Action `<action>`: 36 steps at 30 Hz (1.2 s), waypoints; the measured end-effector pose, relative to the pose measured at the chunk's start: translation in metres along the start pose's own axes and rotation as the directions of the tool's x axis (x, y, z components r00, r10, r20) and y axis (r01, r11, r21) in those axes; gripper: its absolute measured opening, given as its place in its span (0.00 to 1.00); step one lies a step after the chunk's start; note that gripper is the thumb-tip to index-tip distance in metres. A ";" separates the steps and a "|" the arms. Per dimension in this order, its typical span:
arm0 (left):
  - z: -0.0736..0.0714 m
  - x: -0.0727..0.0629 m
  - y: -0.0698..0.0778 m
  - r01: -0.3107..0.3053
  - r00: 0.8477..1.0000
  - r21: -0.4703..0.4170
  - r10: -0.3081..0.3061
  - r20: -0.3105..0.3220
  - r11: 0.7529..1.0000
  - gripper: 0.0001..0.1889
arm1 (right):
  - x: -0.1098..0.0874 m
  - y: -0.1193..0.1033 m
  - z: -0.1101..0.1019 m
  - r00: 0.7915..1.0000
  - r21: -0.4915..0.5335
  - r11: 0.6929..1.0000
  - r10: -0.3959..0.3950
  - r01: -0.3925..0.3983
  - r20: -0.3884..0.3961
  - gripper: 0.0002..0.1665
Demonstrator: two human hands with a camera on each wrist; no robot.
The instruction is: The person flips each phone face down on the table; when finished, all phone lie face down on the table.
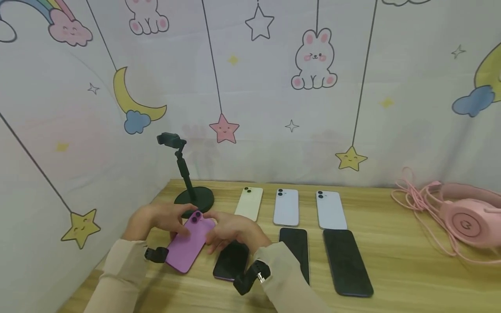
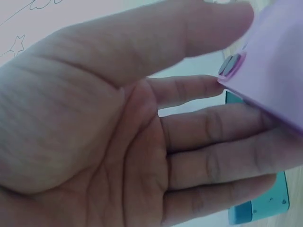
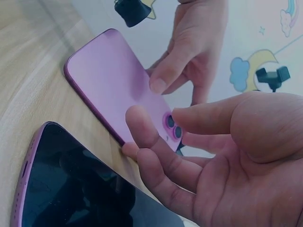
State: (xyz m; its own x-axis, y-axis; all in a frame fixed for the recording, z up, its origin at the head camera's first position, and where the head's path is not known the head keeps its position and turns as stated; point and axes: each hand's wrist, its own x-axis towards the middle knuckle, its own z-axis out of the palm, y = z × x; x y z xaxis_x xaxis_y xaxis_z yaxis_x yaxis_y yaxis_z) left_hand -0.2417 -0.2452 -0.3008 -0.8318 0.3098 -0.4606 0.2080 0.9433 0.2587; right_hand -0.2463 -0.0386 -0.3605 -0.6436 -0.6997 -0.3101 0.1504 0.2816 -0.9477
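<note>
A purple-pink smartphone (image 1: 189, 245), back side up, is tilted between both hands near the table's left side. My left hand (image 1: 168, 216) grips its left edge, thumb on the back, fingers underneath, as the left wrist view shows. At the top corner beside the camera lenses (image 3: 171, 126), my right hand (image 1: 235, 228) pinches the phone between thumb and a finger passing behind it. The right hand's other fingers are bent in front of the back cover. Below that hand, a dark-screened phone with a purple rim (image 3: 80, 184) lies face up, partly covered in the head view.
A black stand (image 1: 198, 198) rises just behind the hands. Pale yellow (image 1: 249, 202), pale lilac (image 1: 286, 208) and white-blue (image 1: 331, 210) phones lie in the back row. Dark-screened phones (image 1: 347, 263) lie in front. Pink headphones (image 1: 467, 219) with a cable sit right.
</note>
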 end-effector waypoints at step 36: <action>0.015 0.021 -0.008 0.052 0.998 0.013 -0.052 0.035 0.999 0.38 | -0.001 -0.002 -0.004 0.999 -0.090 0.996 0.007 -0.012 -0.054 0.39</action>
State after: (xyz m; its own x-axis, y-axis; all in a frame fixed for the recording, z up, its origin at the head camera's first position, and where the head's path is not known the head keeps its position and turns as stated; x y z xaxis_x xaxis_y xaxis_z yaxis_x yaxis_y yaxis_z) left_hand -0.2532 -0.2443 -0.3252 -0.8232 0.2640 -0.5027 0.1712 0.9595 0.2236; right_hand -0.2487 -0.0359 -0.3582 -0.6821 -0.6612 -0.3122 0.0900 0.3478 -0.9332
